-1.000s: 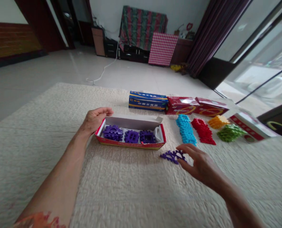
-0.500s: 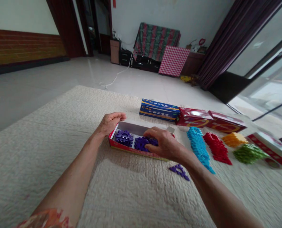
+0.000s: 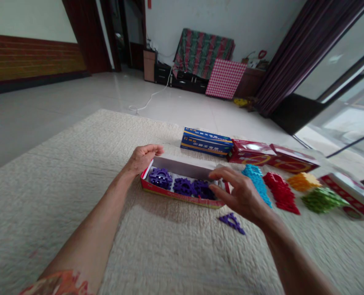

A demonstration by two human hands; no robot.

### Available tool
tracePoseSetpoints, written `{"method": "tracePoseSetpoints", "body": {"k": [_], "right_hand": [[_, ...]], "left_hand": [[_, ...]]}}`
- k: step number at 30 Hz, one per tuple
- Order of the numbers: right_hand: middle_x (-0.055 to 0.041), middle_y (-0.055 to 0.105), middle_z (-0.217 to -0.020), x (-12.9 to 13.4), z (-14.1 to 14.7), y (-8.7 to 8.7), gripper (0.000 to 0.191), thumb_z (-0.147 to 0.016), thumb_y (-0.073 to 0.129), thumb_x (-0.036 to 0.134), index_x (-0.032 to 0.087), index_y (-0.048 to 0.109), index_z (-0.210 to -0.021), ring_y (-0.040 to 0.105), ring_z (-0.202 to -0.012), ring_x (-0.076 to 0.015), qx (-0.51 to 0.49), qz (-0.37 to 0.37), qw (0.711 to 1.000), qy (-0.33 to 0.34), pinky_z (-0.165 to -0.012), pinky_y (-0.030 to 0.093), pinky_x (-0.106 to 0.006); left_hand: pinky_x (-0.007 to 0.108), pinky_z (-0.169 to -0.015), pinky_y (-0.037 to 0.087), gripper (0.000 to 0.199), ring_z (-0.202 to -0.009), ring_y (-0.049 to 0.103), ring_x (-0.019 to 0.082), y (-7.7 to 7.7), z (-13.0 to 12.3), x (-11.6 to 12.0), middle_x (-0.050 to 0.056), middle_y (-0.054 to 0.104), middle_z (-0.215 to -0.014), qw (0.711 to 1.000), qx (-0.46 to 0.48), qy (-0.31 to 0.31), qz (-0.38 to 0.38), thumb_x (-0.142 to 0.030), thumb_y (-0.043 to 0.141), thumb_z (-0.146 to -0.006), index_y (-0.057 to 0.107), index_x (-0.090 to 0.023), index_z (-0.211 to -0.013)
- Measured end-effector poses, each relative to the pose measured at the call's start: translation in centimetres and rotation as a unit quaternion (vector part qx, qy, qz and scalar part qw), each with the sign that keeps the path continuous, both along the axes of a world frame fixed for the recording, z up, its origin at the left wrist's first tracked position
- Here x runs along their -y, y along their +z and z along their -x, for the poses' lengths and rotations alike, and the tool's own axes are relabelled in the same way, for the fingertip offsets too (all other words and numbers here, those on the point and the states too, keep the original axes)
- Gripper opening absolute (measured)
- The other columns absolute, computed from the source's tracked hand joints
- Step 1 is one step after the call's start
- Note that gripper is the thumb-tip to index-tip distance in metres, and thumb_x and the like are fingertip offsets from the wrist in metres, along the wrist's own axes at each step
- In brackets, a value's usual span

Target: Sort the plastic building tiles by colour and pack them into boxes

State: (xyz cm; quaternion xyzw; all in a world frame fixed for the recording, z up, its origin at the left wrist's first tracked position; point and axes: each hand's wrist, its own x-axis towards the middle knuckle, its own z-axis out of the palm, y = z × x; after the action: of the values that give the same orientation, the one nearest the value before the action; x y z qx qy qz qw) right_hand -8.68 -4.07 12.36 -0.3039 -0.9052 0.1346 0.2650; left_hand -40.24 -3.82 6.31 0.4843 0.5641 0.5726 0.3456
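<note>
An open red cardboard box [image 3: 175, 197] with a white inside lies before me, holding several purple interlocking plastic pieces [image 3: 183, 186] in stacks. My left hand [image 3: 144, 157] is closed on the box's far left corner, its fingertips partly hidden. Over the right end of the box is my right hand [image 3: 235, 190], thumb and fingers apart, with nothing visible between them. A loose purple triangular piece [image 3: 231, 222] rests on the quilted cover just in front of the box.
Piles of blue pieces [image 3: 257, 184], red pieces [image 3: 280, 192], yellow pieces [image 3: 304, 181] and green pieces [image 3: 323, 200] lie to the right. Behind stand a blue box [image 3: 205, 143] and two dark red boxes [image 3: 251, 151]. A white-and-red box [image 3: 350, 194] lies far right.
My right hand has moved right, from the middle purple stacks to the box's right end, and its fingers have come out of the pieces. My left hand stays at the corner.
</note>
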Motion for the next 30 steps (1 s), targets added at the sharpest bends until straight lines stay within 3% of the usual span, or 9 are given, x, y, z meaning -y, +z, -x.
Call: {"method": "tracePoseSetpoints", "body": {"k": [4, 8, 12, 19, 23, 26, 30], "right_hand": [[-0.0058, 0.068, -0.093, 0.8, -6.0, -1.4, 0.012, -0.087, 0.059, 0.027, 0.020, 0.063, -0.096, 0.064, -0.079, -0.0169, 0.052, 0.010, 0.994, -0.096, -0.068, 0.053, -0.031], [-0.0076, 0.068, -0.103, 2.3, -9.6, -4.0, 0.027, -0.082, 0.064, 0.026, 0.020, 0.062, -0.108, 0.066, -0.085, -0.0180, 0.138, 0.094, 0.981, -0.101, -0.072, 0.055, -0.032], [-0.0077, 0.064, -0.106, 3.7, -9.5, -5.8, 0.038, -0.075, 0.068, 0.020, 0.020, 0.060, -0.112, 0.064, -0.090, -0.0192, 0.167, 0.123, 0.973, -0.097, -0.080, 0.054, -0.034], [-0.0074, 0.061, -0.092, 4.1, -8.1, -6.2, 0.017, -0.076, 0.060, 0.013, 0.018, 0.063, -0.091, 0.061, -0.080, -0.0187, 0.181, 0.139, 0.969, -0.099, -0.074, 0.051, -0.034], [-0.0074, 0.062, -0.094, 3.4, -10.1, -5.3, 0.021, -0.077, 0.061, 0.016, 0.018, 0.062, -0.098, 0.062, -0.078, -0.0183, 0.156, 0.111, 0.973, -0.125, -0.072, 0.052, -0.034], [-0.0072, 0.063, -0.097, 2.3, -10.7, -3.1, 0.024, -0.080, 0.064, 0.026, 0.020, 0.062, -0.103, 0.062, -0.079, -0.0182, 0.113, 0.053, 0.981, -0.147, -0.072, 0.052, -0.034], [-0.0067, 0.062, -0.099, 1.1, -7.0, 0.7, 0.024, -0.081, 0.066, 0.031, 0.020, 0.062, -0.102, 0.060, -0.082, -0.0177, 0.051, -0.023, 0.993, -0.105, -0.074, 0.051, -0.033]], "left_hand": [[0.038, -0.091, 0.052, 0.022, -0.087, 0.070, 0.021, 0.0, -0.1, 0.0, 0.007, 0.076, -0.089, 1.000, 0.002, 0.008, 0.002, -0.022, 0.061, -0.069, 0.075, -0.018, -0.086], [0.036, -0.087, 0.054, 0.024, -0.089, 0.070, 0.022, -0.2, 0.0, -0.1, 0.006, 0.075, -0.090, 1.000, -0.005, 0.023, 0.014, -0.022, 0.062, -0.068, 0.075, -0.019, -0.087], [0.038, -0.088, 0.054, 0.025, -0.091, 0.069, 0.023, 0.0, -0.1, 0.0, 0.007, 0.075, -0.091, 0.999, 0.001, 0.030, 0.027, -0.025, 0.064, -0.067, 0.075, -0.017, -0.089], [0.039, -0.091, 0.053, 0.028, -0.093, 0.069, 0.024, -0.1, 0.0, 0.0, 0.007, 0.075, -0.093, 0.999, -0.014, 0.027, 0.031, -0.025, 0.064, -0.068, 0.074, -0.016, -0.093], [0.035, -0.088, 0.054, 0.026, -0.088, 0.070, 0.021, -0.2, 0.0, -0.2, 0.006, 0.075, -0.089, 0.999, -0.002, 0.037, 0.032, -0.020, 0.061, -0.068, 0.075, -0.017, -0.090], [0.034, -0.088, 0.054, 0.025, -0.088, 0.070, 0.020, -0.4, 0.1, -0.4, 0.006, 0.076, -0.089, 0.999, -0.004, 0.030, 0.024, -0.018, 0.060, -0.069, 0.076, -0.018, -0.088], [0.032, -0.086, 0.055, 0.025, -0.086, 0.070, 0.019, -0.4, 0.1, -0.4, 0.005, 0.076, -0.088, 0.999, -0.006, 0.032, 0.019, -0.017, 0.059, -0.070, 0.076, -0.018, -0.088]]}}
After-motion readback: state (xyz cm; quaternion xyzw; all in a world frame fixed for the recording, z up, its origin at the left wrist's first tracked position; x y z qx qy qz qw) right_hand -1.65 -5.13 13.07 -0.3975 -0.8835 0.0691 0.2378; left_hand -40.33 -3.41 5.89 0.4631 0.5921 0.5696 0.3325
